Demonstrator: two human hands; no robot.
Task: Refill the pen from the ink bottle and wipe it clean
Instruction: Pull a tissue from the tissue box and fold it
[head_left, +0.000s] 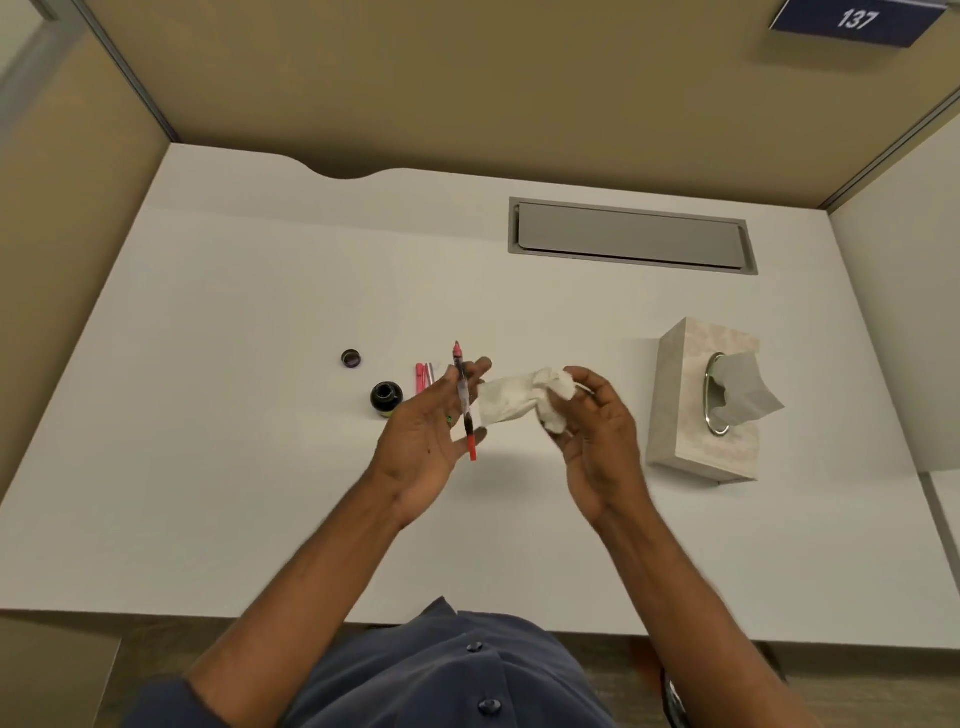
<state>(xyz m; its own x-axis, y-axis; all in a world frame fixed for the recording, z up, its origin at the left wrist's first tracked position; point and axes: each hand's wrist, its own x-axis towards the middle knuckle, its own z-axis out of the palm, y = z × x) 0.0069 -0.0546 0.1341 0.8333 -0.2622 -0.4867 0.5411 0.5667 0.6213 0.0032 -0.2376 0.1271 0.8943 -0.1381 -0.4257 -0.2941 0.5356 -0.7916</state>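
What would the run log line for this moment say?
stage: wiping | left hand: holds pen | right hand: holds tissue beside pen | ink bottle: open on desk, cap apart

The person wears a dark navy-blue button-up shirt (441, 670) with short sleeves, so both forearms are bare from the elbow down to the left hand (426, 436) and the right hand (597, 436). Down the shirt's front placket run small round dark buttons (474, 647), two of them plain to see, matching the fabric in colour, and a fold of collar peaks up at the top of the placket. On a finger of the left hand sits a small green spot (448, 419), too small to tell whether it is a ring or a mark.
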